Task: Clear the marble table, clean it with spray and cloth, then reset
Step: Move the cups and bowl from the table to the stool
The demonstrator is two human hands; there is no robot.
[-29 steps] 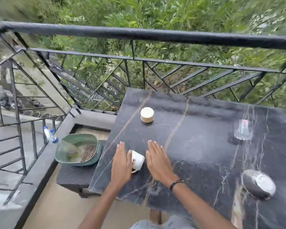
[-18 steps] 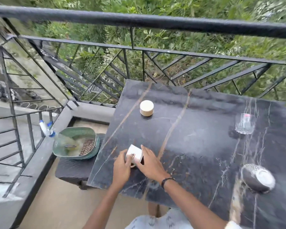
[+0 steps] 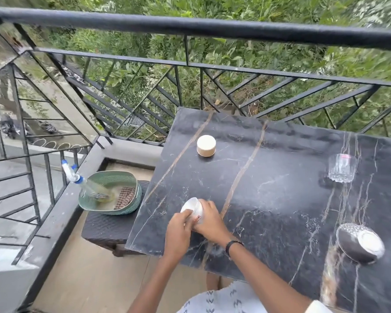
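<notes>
The black marble table (image 3: 280, 199) fills the right half of the view. Near its left front edge both hands hold a white paper cup (image 3: 192, 206) tipped toward the left. My left hand (image 3: 178, 231) grips it from the near side and my right hand (image 3: 209, 220) wraps it from the right. A cream round container (image 3: 206, 145) stands farther back on the table. A clear glass tumbler (image 3: 341, 167) sits at the far right. An overturned steel bowl (image 3: 359, 243) lies at the front right.
Left of the table, a green basket (image 3: 131, 190) rests on a dark wicker stool (image 3: 106, 227); it holds a spray bottle (image 3: 77, 177) and a brown cloth (image 3: 125, 197). A black metal railing (image 3: 190, 28) borders the balcony, with greenery beyond.
My hands closed from flat beside the cup to gripping it. The cup has been lifted and tipped leftward near the table's left edge.
</notes>
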